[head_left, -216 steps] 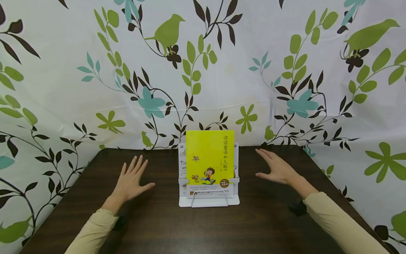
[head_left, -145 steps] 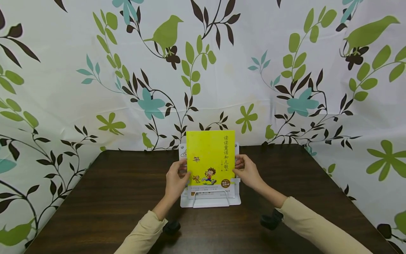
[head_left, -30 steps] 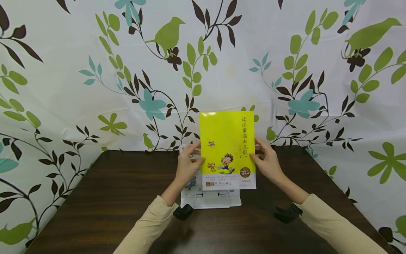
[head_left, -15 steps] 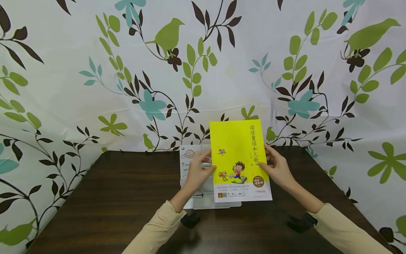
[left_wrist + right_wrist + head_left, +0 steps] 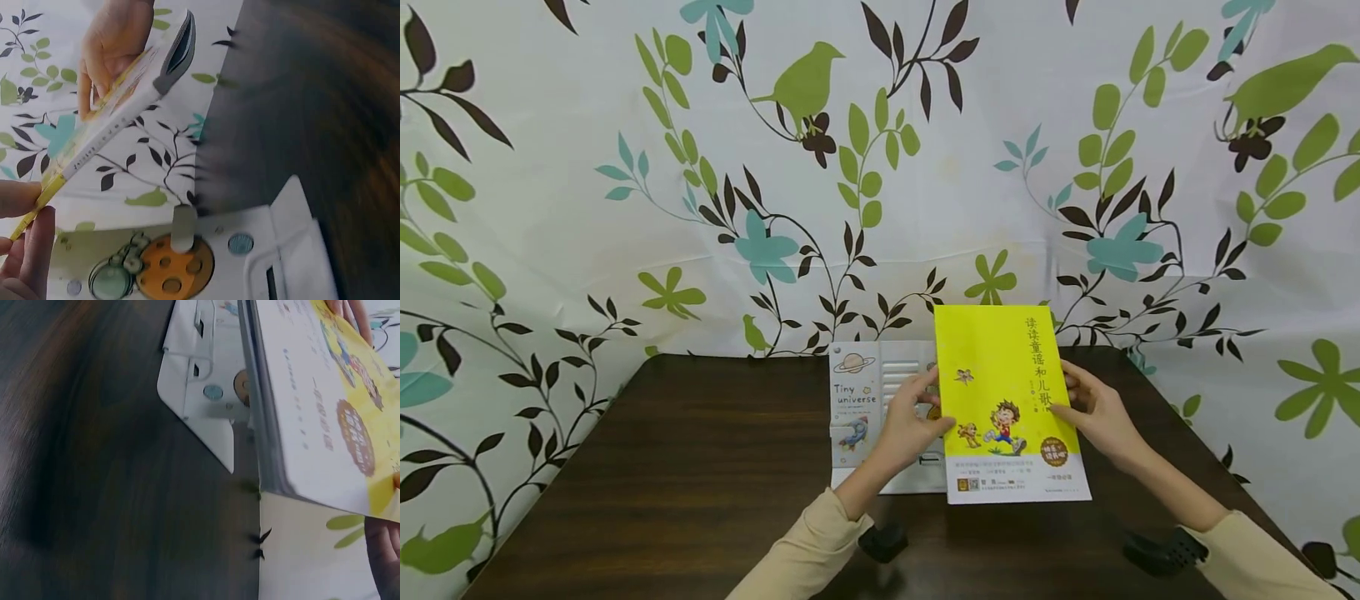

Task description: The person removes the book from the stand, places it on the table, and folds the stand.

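Head view: yellow book (image 5: pixel 1007 400) held upright off the dark table (image 5: pixel 685 492), to the right of the white book stand (image 5: pixel 867 408). Left hand (image 5: pixel 912 421) pinches its left edge, right hand (image 5: pixel 1097 412) clamps its right edge with thumb on the cover. Stand reads "Tiny universe". Leaf-print cloth (image 5: pixel 625 167) behind.

Left wrist view: yellow book (image 5: pixel 112 128) seen edge-on, left hand (image 5: pixel 22 244) fingers pinching the near edge, right hand (image 5: pixel 115 44) at the far edge. White book stand (image 5: pixel 187 262) below.

Right wrist view: yellow book (image 5: pixel 325 406) cover up, above the white book stand (image 5: pixel 200 394); right hand (image 5: pixel 384 550) fingertips curled on its edge.
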A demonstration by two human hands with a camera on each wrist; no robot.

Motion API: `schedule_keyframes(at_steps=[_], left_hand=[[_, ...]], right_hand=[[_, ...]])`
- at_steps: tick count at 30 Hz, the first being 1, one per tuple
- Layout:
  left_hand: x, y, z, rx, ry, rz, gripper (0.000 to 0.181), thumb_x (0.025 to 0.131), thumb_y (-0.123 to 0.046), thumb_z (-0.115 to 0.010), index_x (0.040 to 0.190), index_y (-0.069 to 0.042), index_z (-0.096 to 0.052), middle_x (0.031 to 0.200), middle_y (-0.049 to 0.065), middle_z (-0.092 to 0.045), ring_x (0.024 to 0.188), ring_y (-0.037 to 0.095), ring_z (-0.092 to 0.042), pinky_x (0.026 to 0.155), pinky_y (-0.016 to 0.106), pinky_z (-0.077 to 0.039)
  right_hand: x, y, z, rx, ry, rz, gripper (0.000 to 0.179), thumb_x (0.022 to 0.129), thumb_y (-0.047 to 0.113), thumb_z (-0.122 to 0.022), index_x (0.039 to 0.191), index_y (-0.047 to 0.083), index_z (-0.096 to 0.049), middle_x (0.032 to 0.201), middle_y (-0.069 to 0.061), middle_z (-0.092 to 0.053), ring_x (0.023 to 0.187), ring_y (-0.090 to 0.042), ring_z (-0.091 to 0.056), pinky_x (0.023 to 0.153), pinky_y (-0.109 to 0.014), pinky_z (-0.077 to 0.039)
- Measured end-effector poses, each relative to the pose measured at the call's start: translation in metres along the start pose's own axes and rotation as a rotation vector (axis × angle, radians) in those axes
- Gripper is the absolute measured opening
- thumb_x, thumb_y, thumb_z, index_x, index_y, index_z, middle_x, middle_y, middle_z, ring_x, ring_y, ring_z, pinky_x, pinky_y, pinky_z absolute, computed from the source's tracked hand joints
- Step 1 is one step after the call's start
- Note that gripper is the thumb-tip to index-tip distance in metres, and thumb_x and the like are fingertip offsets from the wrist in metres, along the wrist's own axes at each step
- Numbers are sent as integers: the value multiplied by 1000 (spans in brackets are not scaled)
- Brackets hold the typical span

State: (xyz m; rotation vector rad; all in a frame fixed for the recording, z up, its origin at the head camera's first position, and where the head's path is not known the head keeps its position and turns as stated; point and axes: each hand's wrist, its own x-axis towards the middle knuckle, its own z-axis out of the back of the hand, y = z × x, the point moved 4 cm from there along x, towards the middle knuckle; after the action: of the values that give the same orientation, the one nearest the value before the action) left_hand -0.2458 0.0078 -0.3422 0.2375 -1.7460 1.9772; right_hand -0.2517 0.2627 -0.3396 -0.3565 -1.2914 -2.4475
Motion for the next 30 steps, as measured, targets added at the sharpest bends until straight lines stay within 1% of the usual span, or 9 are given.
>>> schedule_keyframes(at_steps=[5, 6, 9, 11, 14, 17, 22, 25, 30], left_hand=[[-6, -22, -13, -18, 36, 30, 67, 70, 16, -66, 131, 8, -40, 114, 20, -47, 90, 30, -53, 68, 30, -53], [-7, -22, -16, -22, 45, 40, 68, 70, 15, -66, 132, 7, -40, 114, 19, -47, 90, 30, -53, 69, 29, -53], [-8, -11, -26, -29, 69, 74, 71, 69, 13, -68, 134, 2, -40, 111, 14, -48, 89, 24, -54, 73, 22, -49], [-9, -2, -33, -15, 91, 71, 74, 69, 11, -70, 135, -2, -40, 110, 11, -48, 88, 19, -54, 72, 19, -48], [-11, 10, -42, 0, 128, 62, 77, 68, 8, -72, 136, -6, -40, 111, 8, -48, 88, 13, -55, 68, 18, -49], [-15, 16, -48, 7, 159, 77, 78, 68, 6, -74, 137, -6, -39, 113, 7, -47, 88, 10, -55, 66, 20, -50], [-21, 28, -60, -11, 180, 168, 81, 67, 6, -75, 137, -9, -38, 112, 2, -47, 89, 5, -54, 76, 28, -50], [-24, 35, -67, -17, 182, 207, 82, 65, 7, -76, 137, -10, -39, 112, 0, -46, 87, 3, -53, 77, 29, -50], [-27, 44, -75, -25, 178, 263, 83, 63, 8, -76, 136, -10, -40, 112, -1, -46, 86, 4, -52, 65, 19, -48]], right_hand=[[-7, -9, 10, -58, 62, -77, 64, 84, 6, -62, 137, -9, -28, 104, -18, -50, 76, -11, -53, 61, -21, -48], [-9, -11, 12, -65, 74, -93, 65, 84, 7, -62, 137, -9, -27, 105, -19, -50, 77, -12, -53, 62, -21, -48], [-13, -20, 18, -72, 104, -116, 67, 84, 10, -62, 136, -11, -26, 105, -20, -49, 78, -15, -53, 61, -24, -49], [-17, -27, 21, -68, 115, -117, 67, 84, 10, -63, 135, -12, -26, 104, -18, -49, 77, -14, -53, 59, -25, -49], [-23, -35, 27, -65, 142, -139, 68, 83, 11, -64, 134, -12, -26, 103, -17, -48, 77, -13, -52, 58, -27, -50], [-29, -40, 30, -59, 184, -193, 71, 83, 13, -65, 134, -14, -24, 106, -18, -46, 78, -12, -52, 58, -28, -50], [-39, -48, 33, -58, 239, -312, 76, 81, 16, -67, 135, -12, -22, 110, -21, -46, 79, -14, -53, 59, -29, -51], [-44, -56, 32, -43, 259, -361, 77, 80, 17, -67, 135, -13, -22, 110, -21, -46, 80, -17, -53, 60, -30, -51], [-50, -69, 31, 4, 284, -419, 80, 80, 19, -68, 136, -13, -19, 112, -23, -46, 83, -22, -54, 63, -32, -52]])
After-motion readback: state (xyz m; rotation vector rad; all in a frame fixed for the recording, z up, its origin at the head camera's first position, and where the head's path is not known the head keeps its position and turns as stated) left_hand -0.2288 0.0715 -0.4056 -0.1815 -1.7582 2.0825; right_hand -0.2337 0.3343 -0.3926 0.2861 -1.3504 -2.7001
